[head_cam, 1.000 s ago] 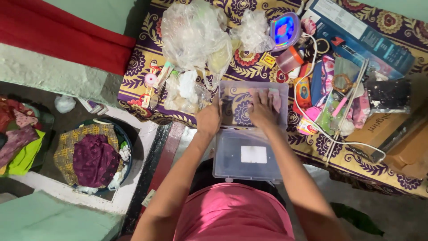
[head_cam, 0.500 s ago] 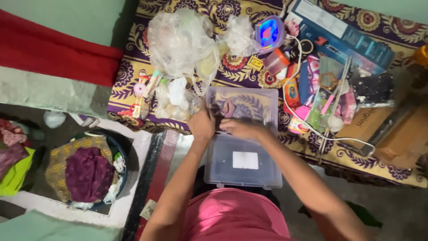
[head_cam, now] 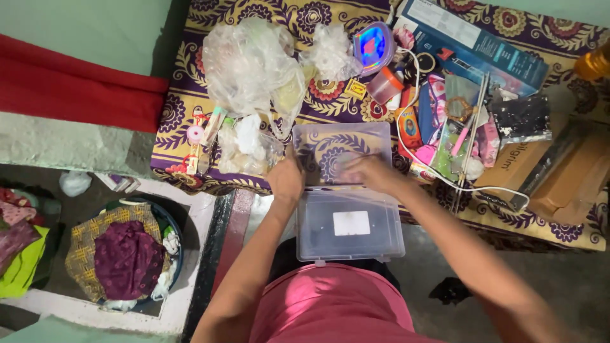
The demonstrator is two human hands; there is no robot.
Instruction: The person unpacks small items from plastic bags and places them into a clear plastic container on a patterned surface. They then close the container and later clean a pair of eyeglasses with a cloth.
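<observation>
Clear plastic box (head_cam: 343, 147) lies between both hands' grip.

- We see our left hand (head_cam: 286, 180) gripping the clear plastic box (head_cam: 343, 151) at its left edge.
- Our right hand (head_cam: 367, 171) reaches inside it, over the patterned bedcover (head_cam: 190, 76).

A patterned purple-and-yellow bedspread (head_cam: 190, 70) carries a clear plastic box (head_cam: 343, 149), crumpled bags (head_cam: 248, 60), perhaps toiletries.

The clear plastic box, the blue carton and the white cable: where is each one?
clear plastic box (head_cam: 318, 136): head view, on its far left rim.
blue carton (head_cam: 483, 47): head view, middle of its top face.
white cable (head_cam: 486, 188): head view, on the stretch near the table edge.
</observation>
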